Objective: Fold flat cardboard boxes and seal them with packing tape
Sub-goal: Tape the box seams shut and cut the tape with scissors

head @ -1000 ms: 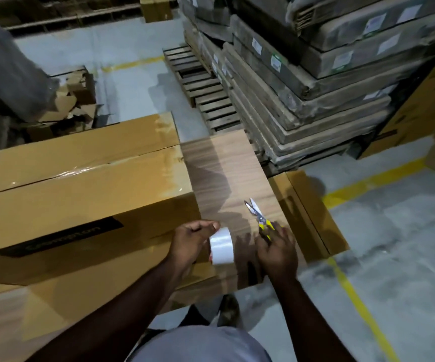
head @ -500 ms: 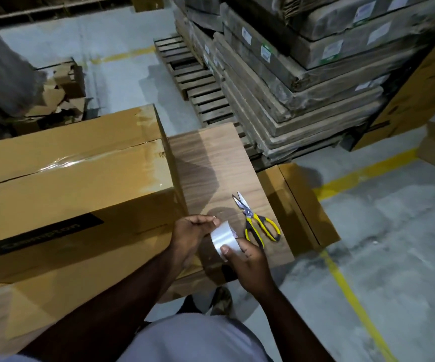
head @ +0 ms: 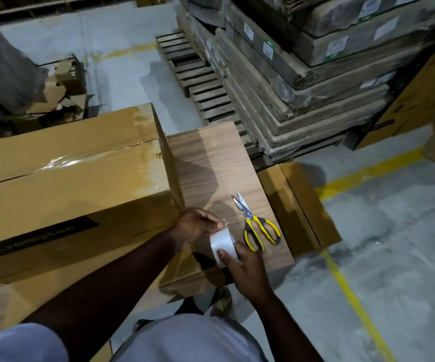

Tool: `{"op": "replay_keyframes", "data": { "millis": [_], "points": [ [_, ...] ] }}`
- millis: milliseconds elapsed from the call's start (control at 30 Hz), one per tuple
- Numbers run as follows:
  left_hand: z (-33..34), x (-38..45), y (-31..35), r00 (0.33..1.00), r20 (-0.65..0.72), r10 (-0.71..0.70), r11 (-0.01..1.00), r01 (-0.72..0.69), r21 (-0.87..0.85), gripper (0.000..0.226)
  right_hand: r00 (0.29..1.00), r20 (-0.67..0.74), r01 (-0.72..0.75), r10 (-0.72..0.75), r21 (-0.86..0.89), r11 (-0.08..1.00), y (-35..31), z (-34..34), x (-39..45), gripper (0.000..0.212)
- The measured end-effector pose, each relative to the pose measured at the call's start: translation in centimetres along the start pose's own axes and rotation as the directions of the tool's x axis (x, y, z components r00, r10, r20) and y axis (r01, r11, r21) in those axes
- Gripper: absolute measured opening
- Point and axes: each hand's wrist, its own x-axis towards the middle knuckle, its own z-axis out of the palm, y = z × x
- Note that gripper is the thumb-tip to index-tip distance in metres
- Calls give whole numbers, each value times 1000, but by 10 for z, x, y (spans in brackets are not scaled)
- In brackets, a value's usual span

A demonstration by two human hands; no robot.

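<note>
Gripping the tape roll (head: 223, 246) now, the right hand (head: 247, 273) has left the scissors (head: 257, 226), which lie on the wood panel (head: 219, 178) just beyond; the left hand (head: 195, 226) pinches the tape's end beside the long cardboard box (head: 67, 184).

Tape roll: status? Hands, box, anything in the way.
Right hand grips tape roll; left hand pinches its loose end. Box top seam already taped. Scissors lie free on wood panel, beside the roll.
</note>
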Motion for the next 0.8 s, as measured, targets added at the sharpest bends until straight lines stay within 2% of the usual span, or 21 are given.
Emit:
{"op": "replay_keyframes", "data": {
  "millis": [67,133,200,333,533,600,667,800],
  "points": [
    [4,8,1,998,-34,52,998,-51,47,7,998,-25,-49,49,-5,999,1,2,4,44],
    [10,19,-2,990,-52,128,987,-122,106,17,993,-54,-105,105,-4,994,-4,0,8,38],
    [13,30,-6,978,-77,193,969,-178,169,19,987,-90,-137,133,-38,990,-4,-1,14,47],
    [18,56,-15,964,-168,204,961,-165,222,30,954,-191,-247,231,-65,967,2,4,20,55],
    [24,80,-59,960,-163,228,928,-164,334,16,895,-170,-432,411,-105,896,16,13,28,51],
    [26,79,-68,936,-189,298,893,-203,401,17,880,-115,-473,461,-135,871,22,18,29,44],
    [27,81,-78,893,-204,401,822,-253,510,8,875,-110,-483,471,-144,864,27,22,28,39],
    [31,88,-88,839,-252,483,756,-254,603,20,873,-139,-484,467,-126,866,30,20,36,46]
  ]
}}
